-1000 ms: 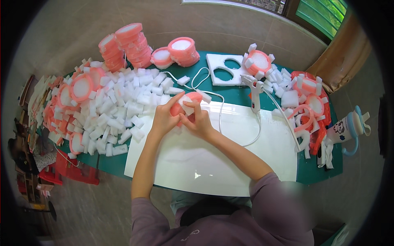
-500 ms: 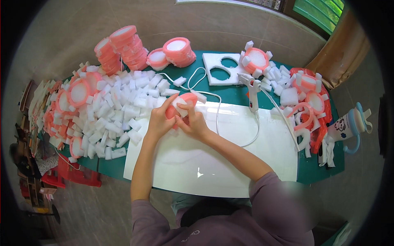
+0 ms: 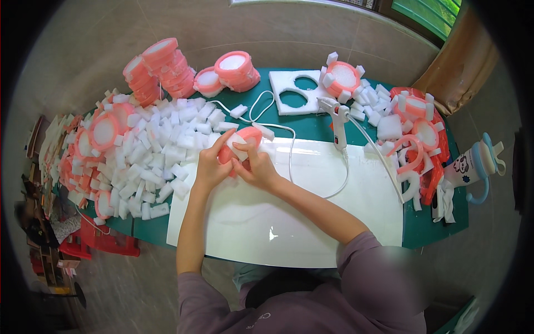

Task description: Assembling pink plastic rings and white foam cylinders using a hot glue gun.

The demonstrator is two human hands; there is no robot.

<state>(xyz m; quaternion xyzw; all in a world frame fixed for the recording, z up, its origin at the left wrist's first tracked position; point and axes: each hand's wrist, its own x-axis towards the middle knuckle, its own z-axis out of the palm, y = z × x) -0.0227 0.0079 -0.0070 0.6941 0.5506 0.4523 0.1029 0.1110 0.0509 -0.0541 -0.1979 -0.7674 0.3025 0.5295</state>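
A round pink foam piece with a white centre [image 3: 251, 135] is held over the far left part of the white board [image 3: 300, 222]. My left hand [image 3: 212, 164] grips its left side, fingers closed along the rim. On the near right side, my right hand [image 3: 258, 166] is closed on the same piece, its fingers bent over the white part and both thumbs close together below. A small white foam block [image 3: 263, 131] juts out at the piece's far right edge; whether it is attached I cannot tell. The fingers hide much of the piece.
Loose white foam blocks [image 3: 147, 150] heap up at the left, pink foam discs [image 3: 178, 72] stack behind. A white glue gun [image 3: 339, 123] with its cable stands right of my hands, near a foam sheet with round holes [image 3: 280, 108]. A cup [image 3: 473, 164] is far right.
The view has shifted slightly. Both hands keep hold of the foam piece, with only a slight shift of the right fingers over its white part.
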